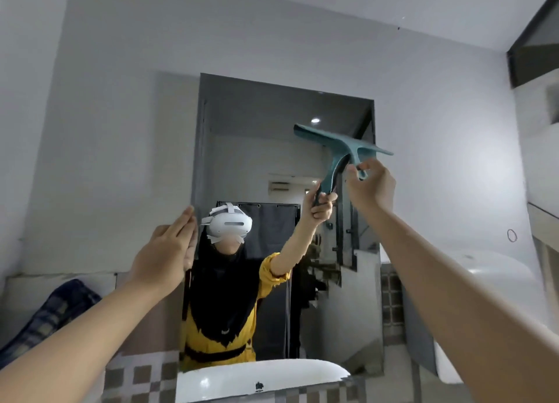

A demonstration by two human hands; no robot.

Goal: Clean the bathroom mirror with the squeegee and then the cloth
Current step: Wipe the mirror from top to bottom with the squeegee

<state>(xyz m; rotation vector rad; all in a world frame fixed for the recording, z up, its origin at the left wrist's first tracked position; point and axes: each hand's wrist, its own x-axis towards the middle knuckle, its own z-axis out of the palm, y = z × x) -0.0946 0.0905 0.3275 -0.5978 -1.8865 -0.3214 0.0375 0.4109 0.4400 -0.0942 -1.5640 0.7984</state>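
With the right hand (370, 187) pinching only the handle tip of the teal squeegee (338, 148) at the mirror's (272, 148) upper right, and the left hand (165, 257) flat-open on its left edge, the blade might tilt and streak.

You gripped matt teal plastic squeegee (338, 148); mirror (272, 160) was glossy glass, basin (242, 378) glossy white ceramic.

Bare forearms; in the mirror (281, 221), white headset (231, 224), yellow sleeves, apparently black headscarf.
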